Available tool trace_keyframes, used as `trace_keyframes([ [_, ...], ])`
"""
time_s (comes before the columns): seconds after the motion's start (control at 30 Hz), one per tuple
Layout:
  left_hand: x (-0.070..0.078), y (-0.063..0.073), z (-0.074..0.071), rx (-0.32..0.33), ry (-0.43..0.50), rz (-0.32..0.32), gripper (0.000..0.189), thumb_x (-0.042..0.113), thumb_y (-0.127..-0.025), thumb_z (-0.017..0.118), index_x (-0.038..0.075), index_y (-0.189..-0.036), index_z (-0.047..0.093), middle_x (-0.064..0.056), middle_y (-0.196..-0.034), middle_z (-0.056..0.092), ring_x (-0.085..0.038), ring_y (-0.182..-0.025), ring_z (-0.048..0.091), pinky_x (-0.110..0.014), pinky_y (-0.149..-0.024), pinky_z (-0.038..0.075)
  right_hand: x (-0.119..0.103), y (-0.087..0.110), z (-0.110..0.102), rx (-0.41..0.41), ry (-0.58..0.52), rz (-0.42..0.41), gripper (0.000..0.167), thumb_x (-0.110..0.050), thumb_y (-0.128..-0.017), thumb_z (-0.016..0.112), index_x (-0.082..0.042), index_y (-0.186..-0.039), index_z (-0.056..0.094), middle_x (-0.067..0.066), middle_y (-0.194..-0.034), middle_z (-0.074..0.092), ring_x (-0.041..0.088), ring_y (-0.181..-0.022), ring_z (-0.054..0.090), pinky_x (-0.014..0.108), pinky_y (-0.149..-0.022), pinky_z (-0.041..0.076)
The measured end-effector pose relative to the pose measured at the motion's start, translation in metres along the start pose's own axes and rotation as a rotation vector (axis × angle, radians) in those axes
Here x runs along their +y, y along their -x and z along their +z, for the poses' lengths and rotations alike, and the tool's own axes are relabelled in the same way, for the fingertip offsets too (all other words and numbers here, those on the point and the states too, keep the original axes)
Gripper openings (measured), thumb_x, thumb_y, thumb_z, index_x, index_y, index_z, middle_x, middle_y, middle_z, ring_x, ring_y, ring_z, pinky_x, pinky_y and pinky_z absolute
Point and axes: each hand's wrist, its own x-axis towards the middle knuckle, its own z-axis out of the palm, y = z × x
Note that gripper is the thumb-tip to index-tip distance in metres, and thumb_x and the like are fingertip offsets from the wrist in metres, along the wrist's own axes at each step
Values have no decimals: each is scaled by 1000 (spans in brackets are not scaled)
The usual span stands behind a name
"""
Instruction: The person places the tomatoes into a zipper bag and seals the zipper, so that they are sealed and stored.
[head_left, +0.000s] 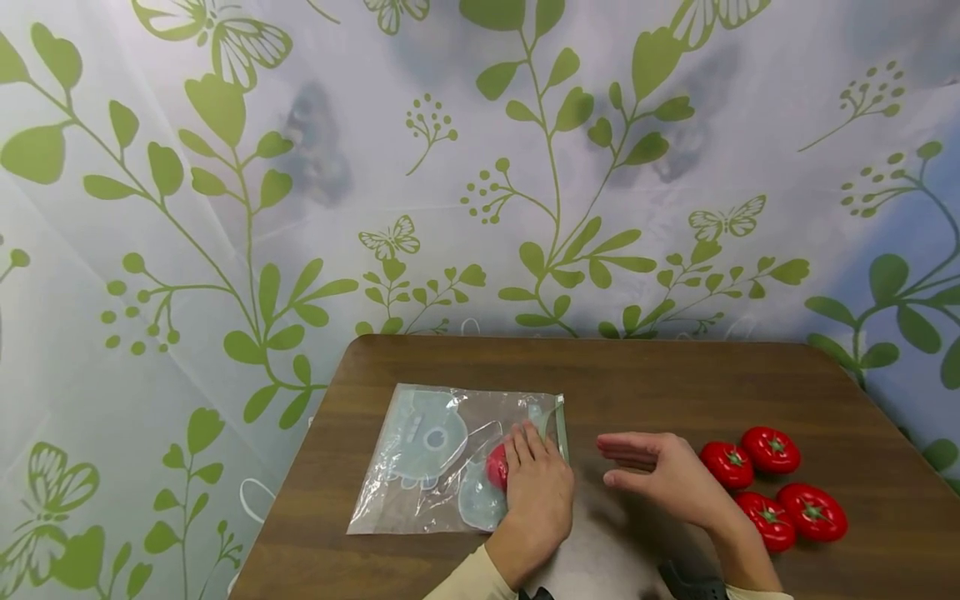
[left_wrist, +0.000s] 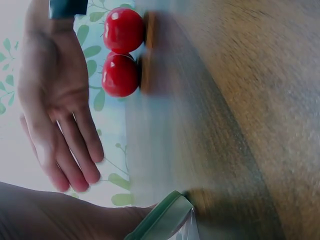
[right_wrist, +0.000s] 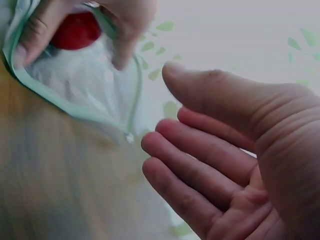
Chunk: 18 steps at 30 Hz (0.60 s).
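My left hand (head_left: 534, 487) lies over the mouth of a clear zip bag (head_left: 375, 500), fingers straight in the head view. Seen from the right wrist, its thumb and fingers are spread across the gaping mouth, with the thumb at the green zip edge (right_wrist: 70, 107). One red tomato (head_left: 497, 467) is inside the bag, just past the left fingers. To the right of the bag, my right hand (head_left: 667, 475) is raised over the table, palm toward the bag, fingers extended and holding nothing. The left palm is hidden.
Several red tomatoes (head_left: 812, 512) with green stem tops are grouped right of my right hand. The brown wooden table (head_left: 637, 375) ends at a hanging cloth (head_left: 337, 167) printed with green leaves and butterflies. Pale blue printed shapes (head_left: 427, 433) show on the bag.
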Motion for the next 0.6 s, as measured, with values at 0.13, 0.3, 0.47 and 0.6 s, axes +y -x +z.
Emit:
trace_keyframes([
  [0.13,0,0,0,-4,-6,2,68,42,-93,81,9,-151,66,-21,-160,58,-42,-150,55,-52,-127,42,-5,21,-19,17,6,38,57,-27,-96,87,-3,-145,69,22,-142,72,23,-125,76,20,-91,61],
  [0.3,0,0,0,-12,-11,2,73,41,-88,86,10,-151,66,-21,-160,58,-43,-150,55,-53,-126,42,-5,46,-42,65,88,12,55,-26,-95,87,-9,-145,70,17,-142,74,-4,-119,72,18,-90,60],
  [0.47,0,0,0,-15,-17,3,82,42,-80,92,11,-151,66,-20,-160,58,-42,-150,55,-53,-126,42,5,66,-64,108,206,0,57,-23,-94,88,-14,-147,70,6,-139,77,-10,-119,69,17,-89,59],
  [0.6,0,1,0,-8,-18,3,73,41,-88,87,11,-151,67,-20,-160,59,-42,-150,55,-54,-125,43,18,82,-78,163,341,48,57,-26,-91,91,-20,-144,73,-11,-134,77,-19,-116,62,20,-83,61],
])
